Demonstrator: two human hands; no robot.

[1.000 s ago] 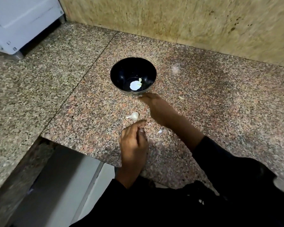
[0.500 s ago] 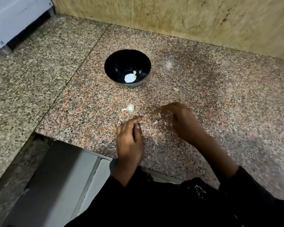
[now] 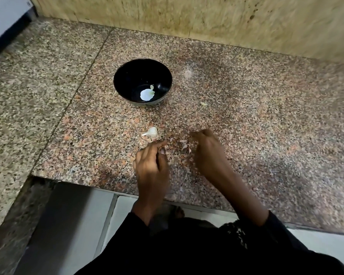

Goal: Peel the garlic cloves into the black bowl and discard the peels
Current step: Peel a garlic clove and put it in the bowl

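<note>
The black bowl [image 3: 125, 76] stands on the granite counter [image 3: 266, 135] with one peeled white clove [image 3: 146, 94] inside. An unpeeled garlic clove [image 3: 151, 132] lies on the counter in front of the bowl. My left hand [image 3: 151, 163] rests just below that clove with its fingers nearly straight and the thumb against the index finger; nothing shows in it. To the right, my right hand [image 3: 207, 153] is blurred, and its curled fingers pinch at the pinkish garlic peels [image 3: 185, 145] scattered between the two hands.
A small pale scrap [image 3: 203, 103] lies right of the bowl. A beige tiled wall [image 3: 207, 20] closes the back. A white appliance [image 3: 2, 18] stands at the far left. The counter's front edge [image 3: 107, 187] drops to a floor near my body.
My right hand has drawn back from the bowl to the peel scraps beside my left hand. The left hand has stayed put. The view has shifted a little.
</note>
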